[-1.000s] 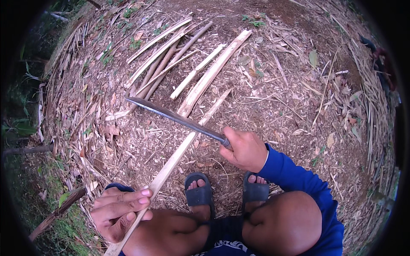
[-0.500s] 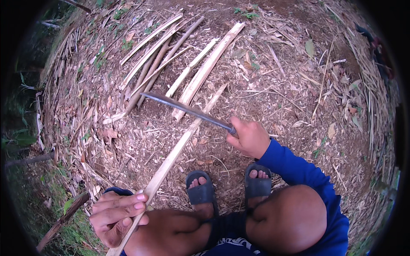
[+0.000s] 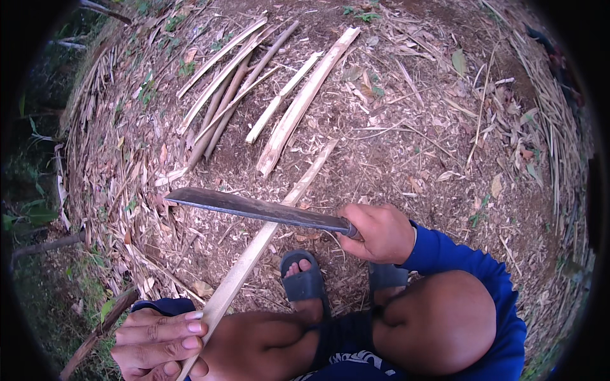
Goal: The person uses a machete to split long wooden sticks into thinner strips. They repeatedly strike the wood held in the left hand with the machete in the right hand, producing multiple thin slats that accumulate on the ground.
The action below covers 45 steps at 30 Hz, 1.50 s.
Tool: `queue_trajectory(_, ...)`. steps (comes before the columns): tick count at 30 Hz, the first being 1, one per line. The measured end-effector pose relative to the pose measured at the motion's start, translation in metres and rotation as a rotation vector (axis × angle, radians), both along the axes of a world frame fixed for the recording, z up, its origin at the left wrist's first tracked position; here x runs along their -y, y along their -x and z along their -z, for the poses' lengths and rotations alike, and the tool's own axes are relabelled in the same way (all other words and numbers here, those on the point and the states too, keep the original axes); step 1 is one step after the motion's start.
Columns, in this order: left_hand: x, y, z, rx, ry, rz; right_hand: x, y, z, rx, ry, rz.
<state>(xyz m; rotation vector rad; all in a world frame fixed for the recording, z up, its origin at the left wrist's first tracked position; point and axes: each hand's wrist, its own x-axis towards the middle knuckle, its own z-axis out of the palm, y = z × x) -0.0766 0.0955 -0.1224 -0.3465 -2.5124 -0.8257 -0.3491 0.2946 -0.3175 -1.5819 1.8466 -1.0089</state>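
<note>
My left hand [image 3: 159,343], low on the left, pinches the near end of a long pale wooden strip [image 3: 244,263]. The strip slants away from me toward the middle of the ground, its far tip narrowing. In my right hand [image 3: 378,233] is the handle of a machete [image 3: 254,207], fingers closed round it. Its dark, broad blade points left and crosses over the strip, hiding a short part of it. Whether the edge touches the wood I cannot tell.
Several split pale strips [image 3: 309,101] and brown sticks [image 3: 252,92] lie on the chip-strewn ground ahead. My sandalled foot [image 3: 303,282] and bare right knee [image 3: 438,311] are close below the blade. A thick branch [image 3: 98,330] slopes at the lower left.
The machete has come nearer to me along the strip, and its blade now shows its broad side. My left hand and the strip's near end have shifted slightly left and down.
</note>
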Motion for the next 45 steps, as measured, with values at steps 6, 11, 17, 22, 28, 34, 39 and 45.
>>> queue_trajectory(6,-0.003,0.000,0.013,-0.144,0.045,-0.081,0.006,0.046,0.085,-0.053,-0.357,0.221)
queue_trajectory(11,-0.009,0.000,0.036,-0.332,0.000,-0.254,-0.002,0.039,0.081,-0.012,-0.262,0.162)
queue_trajectory(17,-0.013,-0.005,0.039,-0.332,-0.125,-0.374,-0.021,0.075,0.131,-0.050,-0.495,0.320)
queue_trajectory(22,-0.018,-0.006,0.038,-0.352,-0.239,-0.448,-0.024,0.057,0.121,-0.071,-0.442,0.273)
queue_trajectory(28,-0.002,0.007,0.047,-0.421,-0.378,-0.226,-0.030,0.063,0.119,-0.152,-0.508,0.261)
queue_trajectory(34,0.003,0.003,0.046,-0.400,-0.258,-0.219,-0.019,0.053,0.105,-0.051,-0.476,0.305)
queue_trajectory(39,0.013,-0.005,0.021,-0.026,-0.106,0.113,-0.004,0.014,0.015,0.134,-0.164,0.056)
queue_trajectory(45,-0.018,0.001,-0.004,0.311,-0.328,0.022,0.004,-0.006,-0.028,-0.035,0.122,-0.251)
